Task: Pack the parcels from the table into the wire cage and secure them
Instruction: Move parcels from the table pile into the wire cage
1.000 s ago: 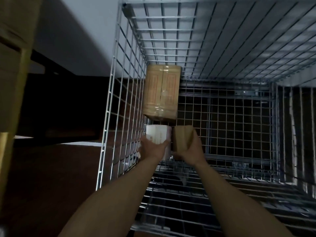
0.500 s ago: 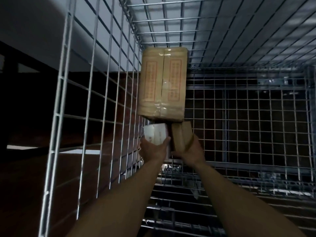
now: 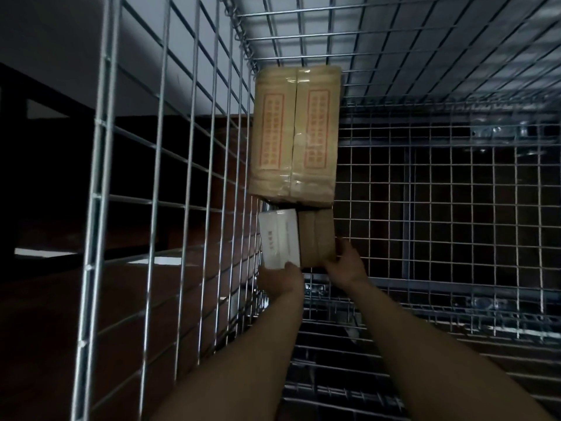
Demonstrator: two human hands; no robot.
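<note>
Inside cage [image 3: 97, 121], left fingers [image 3: 288, 267] gripping white parcel [image 3: 279, 237], right fingers [image 3: 342, 249] brown parcel [image 3: 317, 238], lengthwise away.

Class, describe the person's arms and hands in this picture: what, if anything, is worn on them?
No sleeve shows on the left forearm or right forearm; both are bare up to the frame's edge. The left hand and right hand wear no gloves, and no watch, band or ring is visible in the dim light.

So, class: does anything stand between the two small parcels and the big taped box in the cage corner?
Nothing visible does. The white parcel in the left hand and the small brown parcel in the right hand sit just short of the big taped box; only a narrow dark gap shows between.
</note>
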